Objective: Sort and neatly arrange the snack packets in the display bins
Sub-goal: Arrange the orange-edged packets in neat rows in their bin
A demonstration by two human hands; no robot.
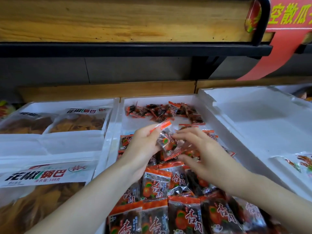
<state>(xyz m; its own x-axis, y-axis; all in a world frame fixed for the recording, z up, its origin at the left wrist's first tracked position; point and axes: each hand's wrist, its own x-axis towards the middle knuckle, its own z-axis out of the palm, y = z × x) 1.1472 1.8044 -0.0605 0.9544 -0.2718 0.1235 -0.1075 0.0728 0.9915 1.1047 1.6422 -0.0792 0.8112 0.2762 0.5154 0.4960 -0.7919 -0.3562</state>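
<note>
My left hand [143,146] holds a small clear snack packet [166,142] with orange ends, lifted above the middle white foam bin [202,105]. My right hand [202,152] touches the packet's right side, fingers bent around it. Below both hands, several matching orange-and-black packets [157,184] lie in rows in the near part of the bin. A loose heap of the same packets [162,111] sits at the bin's far end.
The left bin [67,141] holds large flat bags of brown crisps [79,120]. The right white foam bin [263,119] has a few packets at its near right corner [303,162]. A wooden shelf [118,21] overhangs the bins; a red banner [276,54] hangs at right.
</note>
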